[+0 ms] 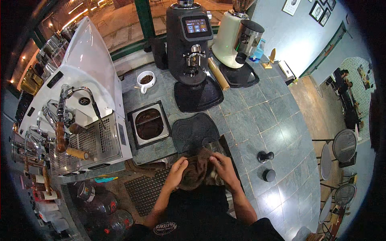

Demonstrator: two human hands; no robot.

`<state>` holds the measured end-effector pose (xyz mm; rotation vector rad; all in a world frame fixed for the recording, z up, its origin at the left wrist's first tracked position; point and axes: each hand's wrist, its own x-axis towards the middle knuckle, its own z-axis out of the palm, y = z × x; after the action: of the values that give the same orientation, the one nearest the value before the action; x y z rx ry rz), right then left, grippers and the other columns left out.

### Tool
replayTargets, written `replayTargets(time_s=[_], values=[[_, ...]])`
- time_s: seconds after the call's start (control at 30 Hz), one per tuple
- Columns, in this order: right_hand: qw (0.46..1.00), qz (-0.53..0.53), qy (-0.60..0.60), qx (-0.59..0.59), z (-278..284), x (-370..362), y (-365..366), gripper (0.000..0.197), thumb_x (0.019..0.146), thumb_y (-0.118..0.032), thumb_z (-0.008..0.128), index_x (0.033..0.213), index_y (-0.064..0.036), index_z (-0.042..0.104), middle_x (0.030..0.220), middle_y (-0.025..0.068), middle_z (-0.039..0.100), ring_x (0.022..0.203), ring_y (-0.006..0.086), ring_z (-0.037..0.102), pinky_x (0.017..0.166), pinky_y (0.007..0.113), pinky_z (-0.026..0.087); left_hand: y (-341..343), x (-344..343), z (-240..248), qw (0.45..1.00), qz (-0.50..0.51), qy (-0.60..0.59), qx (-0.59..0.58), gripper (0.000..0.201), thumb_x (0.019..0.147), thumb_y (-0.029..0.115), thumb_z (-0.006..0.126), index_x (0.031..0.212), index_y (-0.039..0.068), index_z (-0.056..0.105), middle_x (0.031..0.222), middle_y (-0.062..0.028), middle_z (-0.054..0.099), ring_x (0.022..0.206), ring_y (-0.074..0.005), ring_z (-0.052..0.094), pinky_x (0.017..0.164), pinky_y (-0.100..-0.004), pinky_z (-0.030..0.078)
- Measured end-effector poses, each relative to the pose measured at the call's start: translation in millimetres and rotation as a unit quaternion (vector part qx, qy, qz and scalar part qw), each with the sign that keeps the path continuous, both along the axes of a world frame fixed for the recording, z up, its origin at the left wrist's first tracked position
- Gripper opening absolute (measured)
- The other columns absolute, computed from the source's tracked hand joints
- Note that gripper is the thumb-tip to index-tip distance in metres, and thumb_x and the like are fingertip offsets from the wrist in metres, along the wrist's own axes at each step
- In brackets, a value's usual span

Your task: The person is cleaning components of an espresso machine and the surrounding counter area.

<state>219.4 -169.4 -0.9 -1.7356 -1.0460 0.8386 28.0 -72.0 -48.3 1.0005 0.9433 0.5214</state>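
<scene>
Between my hands, close to my body at the counter's front edge, is a dark brown cloth (pixel 194 173), hanging in loose folds. My left hand (pixel 177 170) pinches its left side, thumb on top. My right hand (pixel 222 165) grips the upper right part, fingers closed on the fabric. Just beyond the cloth lies a black rubber tamping mat (pixel 195 130). To its left, a square metal knock box (pixel 165 131) with a bar across it holds dark coffee grounds.
A white espresso machine (pixel 90 60) fills the left side. A black grinder (pixel 177 52) and a pale grinder (pixel 225 42) stand at the back, beside a white cup (pixel 143 87) of beans. A black tamper (pixel 264 156) and a round black tool (pixel 268 174) sit at right.
</scene>
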Motion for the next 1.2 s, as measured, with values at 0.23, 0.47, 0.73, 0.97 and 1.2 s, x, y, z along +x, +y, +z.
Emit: replayTargets(time_s=[0.23, 0.47, 0.73, 0.97, 1.2], values=[[0.983, 0.083, -0.118, 0.111, 58.8, -11.6, 17.3, 0.018, 0.084, -0.011, 0.069, 0.097, 0.0013, 0.063, 0.085, 0.0147, 0.062, 0.080, 0.0313, 0.062, 0.073, 0.036, 0.049, 6.7, 18.1, 76.4, 0.912, -0.203, -0.015, 0.355, 0.067, 0.081, 0.040, 0.074, 0.133, 0.007, 0.048, 0.126, -0.0133, 0.057, 0.122, -0.0298, 0.051, 0.107, -0.0442, 0.034], [0.943, 0.113, -0.302, 0.081, 97.4, 12.3, 0.5, 0.026, 0.082, -0.025, 0.072, 0.097, -0.0058, 0.064, 0.089, 0.0108, 0.065, 0.083, 0.0322, 0.063, 0.073, 0.041, 0.045, 30.3, 18.9, 112.1, 0.867, -0.092, -0.029, 0.488, 0.014, 0.084, -0.004, 0.063, 0.097, -0.002, 0.066, 0.095, -0.0136, 0.067, 0.088, -0.0255, 0.067, 0.075, -0.0334, 0.053], [0.992, 0.059, -0.081, 0.080, 97.7, 15.6, -20.7, 0.026, 0.083, -0.022, 0.071, 0.102, -0.0069, 0.063, 0.098, 0.0155, 0.065, 0.093, 0.0343, 0.062, 0.096, 0.045, 0.040, 47.7, -10.1, 111.5, 0.889, -0.028, -0.034, 0.456, 0.014, 0.093, 0.007, 0.057, 0.096, 0.000, 0.067, 0.087, -0.0092, 0.066, 0.076, -0.0160, 0.060, 0.070, -0.0298, 0.046], [0.958, 0.021, -0.200, 0.204, 81.4, 15.1, -29.9, 0.021, 0.085, -0.013, 0.069, 0.104, -0.0039, 0.066, 0.104, 0.0115, 0.067, 0.102, 0.0279, 0.062, 0.088, 0.039, 0.048, 43.8, -17.8, 127.9, 0.912, 0.011, -0.050, 0.407, 0.012, 0.093, 0.008, 0.058, 0.098, 0.002, 0.068, 0.079, -0.0030, 0.063, 0.067, -0.0087, 0.053, 0.063, -0.0252, 0.043], [0.964, -0.100, 0.149, 0.195, 80.8, 2.8, -37.7, 0.017, 0.090, -0.014, 0.068, 0.099, 0.0009, 0.068, 0.092, 0.0000, 0.066, 0.084, 0.0072, 0.059, 0.075, 0.024, 0.047, 49.4, -26.4, 120.4, 0.918, 0.010, -0.025, 0.397, 0.011, 0.087, 0.003, 0.066, 0.098, 0.004, 0.069, 0.072, 0.0016, 0.061, 0.058, -0.0012, 0.048, 0.052, -0.0209, 0.038]])
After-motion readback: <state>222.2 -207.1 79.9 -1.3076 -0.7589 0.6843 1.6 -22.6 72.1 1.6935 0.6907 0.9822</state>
